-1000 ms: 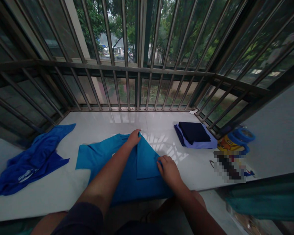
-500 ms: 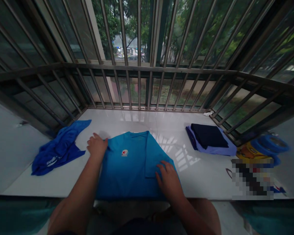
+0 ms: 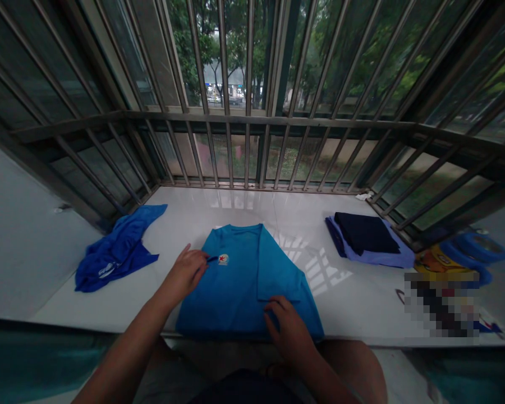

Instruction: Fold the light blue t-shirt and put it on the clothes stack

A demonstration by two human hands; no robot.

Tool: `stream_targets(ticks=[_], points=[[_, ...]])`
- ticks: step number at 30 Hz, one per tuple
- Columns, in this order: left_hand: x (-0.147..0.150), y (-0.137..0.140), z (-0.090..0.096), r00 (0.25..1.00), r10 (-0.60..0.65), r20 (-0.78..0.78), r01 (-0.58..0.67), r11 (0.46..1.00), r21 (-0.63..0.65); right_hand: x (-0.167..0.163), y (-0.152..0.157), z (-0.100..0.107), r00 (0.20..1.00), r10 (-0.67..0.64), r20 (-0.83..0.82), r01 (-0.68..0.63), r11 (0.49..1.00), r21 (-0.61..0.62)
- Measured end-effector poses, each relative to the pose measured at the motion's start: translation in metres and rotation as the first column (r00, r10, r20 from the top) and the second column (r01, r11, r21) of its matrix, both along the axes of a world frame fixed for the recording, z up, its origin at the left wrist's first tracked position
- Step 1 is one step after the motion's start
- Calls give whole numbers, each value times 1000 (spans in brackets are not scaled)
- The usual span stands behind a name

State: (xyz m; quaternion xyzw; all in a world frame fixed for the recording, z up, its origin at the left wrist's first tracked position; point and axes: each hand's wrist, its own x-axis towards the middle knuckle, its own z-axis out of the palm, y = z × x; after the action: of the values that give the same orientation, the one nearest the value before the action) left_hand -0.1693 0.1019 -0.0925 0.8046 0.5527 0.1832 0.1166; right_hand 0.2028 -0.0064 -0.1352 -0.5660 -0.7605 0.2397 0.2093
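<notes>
1. The teal shirt (image 3: 244, 280) lies partly folded at the near edge of the white ledge (image 3: 353, 292).
2. The left hand (image 3: 185, 273) rests open on its left side.
3. The right hand (image 3: 288, 325) presses flat, grasping nothing, on its near right corner.

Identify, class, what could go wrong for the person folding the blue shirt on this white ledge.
1. The bright blue shirt has its near hem at the ledge edge, under the right hand; it might slide off the glossy surface.
2. The left hand presses only the left side, so the folded-in flap could spring open.
3. The crumpled dark blue garment lies close by on the left and could get caught up in the fold.
</notes>
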Motion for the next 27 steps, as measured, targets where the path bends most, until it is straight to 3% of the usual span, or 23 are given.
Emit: stream_targets(ticks=[2, 3, 7, 10, 14, 18, 23, 27], points=[[10, -37, -9, 987, -162, -7, 162, 986, 40, -1, 2, 3, 999, 12, -31, -14, 998, -54], [10, -52, -15, 985, -173, -9, 173, 984, 35, -2, 4, 4, 999, 18, -34, -21, 997, -80], [-14, -80, -41, 998, 19, 54, -20, 999, 32, -20, 20, 11, 997, 71, -1, -71, 992, -107], [-39, -73, -55, 987, 120, 109, -122, 993, 7, -46, 43, 15, 982, 141, 128, -135, 989, -54], [-51, -55, -61, 981, 126, 145, -116, 991, -72, -84, 84, 18, 893, 221, 391, -241, 970, 4], [-46, -38, -62, 970, 108, 218, -85, 990, -113, -108, 108, 29, 875, 245, 417, -289, 956, 46], [-47, -26, -68, 943, 115, 312, -83, 990, -114, -116, 89, 49, 899, 249, 360, -315, 939, 137], [-51, -27, -76, 923, 126, 363, -91, 990, -111, -108, 58, 47, 906, 298, 301, -323, 946, 34]])
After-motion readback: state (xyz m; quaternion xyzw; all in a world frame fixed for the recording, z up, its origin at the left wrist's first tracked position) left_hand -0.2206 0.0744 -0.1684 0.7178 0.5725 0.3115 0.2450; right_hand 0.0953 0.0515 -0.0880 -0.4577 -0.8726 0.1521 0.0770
